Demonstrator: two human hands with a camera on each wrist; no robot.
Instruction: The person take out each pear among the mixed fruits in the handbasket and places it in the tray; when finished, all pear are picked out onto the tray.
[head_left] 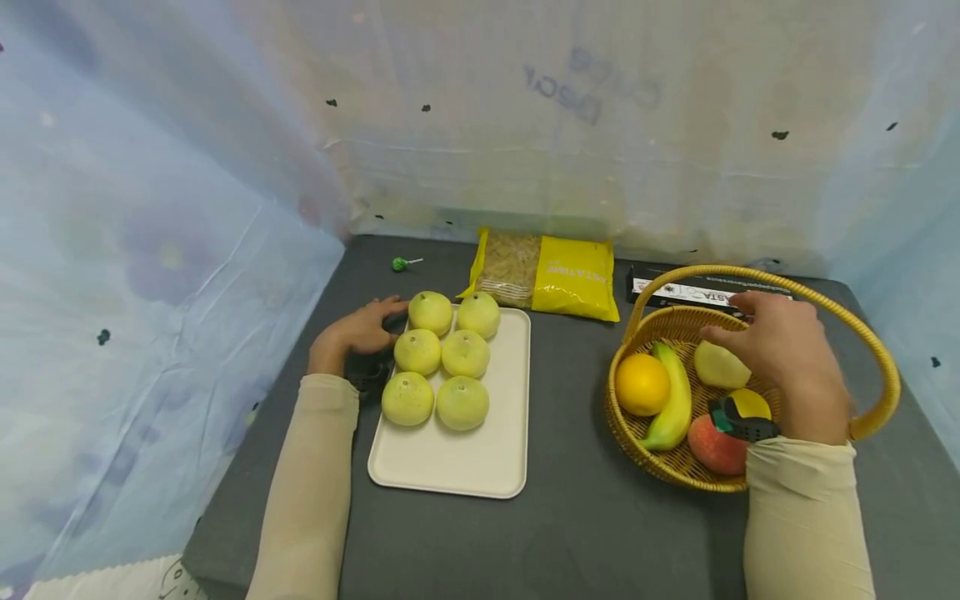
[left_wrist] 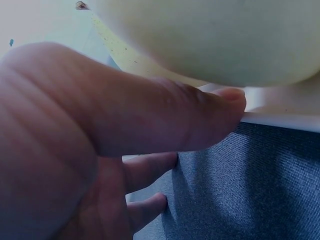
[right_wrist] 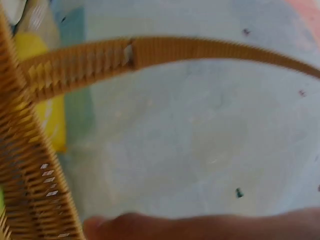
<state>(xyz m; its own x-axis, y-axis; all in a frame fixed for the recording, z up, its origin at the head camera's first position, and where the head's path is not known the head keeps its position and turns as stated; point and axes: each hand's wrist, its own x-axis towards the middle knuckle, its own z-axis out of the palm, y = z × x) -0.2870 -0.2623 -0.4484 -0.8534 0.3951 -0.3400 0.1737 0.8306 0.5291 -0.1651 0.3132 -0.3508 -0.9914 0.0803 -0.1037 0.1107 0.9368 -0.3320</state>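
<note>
Several round yellow-green fruits [head_left: 418, 352] sit in two columns on a cream tray [head_left: 495, 467]. My left hand [head_left: 363, 327] lies at the tray's left side, fingers reaching forward beside the fruits. In the left wrist view its thumb [left_wrist: 175, 117] is stretched out at the tray rim, just under a fruit, and its other fingers point toward the dark cloth. Over the right part of a wicker basket [head_left: 622, 425] hovers my right hand [head_left: 787, 346], inside the arch of the handle [head_left: 806, 287], fingers extended and holding nothing. Below it lies a pale yellow-green fruit [head_left: 718, 367].
The basket also holds an orange [head_left: 642, 385], a banana [head_left: 677, 404], a reddish peach-like fruit [head_left: 716, 446] and a partly hidden yellow fruit [head_left: 750, 404]. Behind are a pasta bag [head_left: 573, 279], a black box [head_left: 678, 292] and a green lollipop [head_left: 400, 264]. Curtains [head_left: 480, 167] surround the table.
</note>
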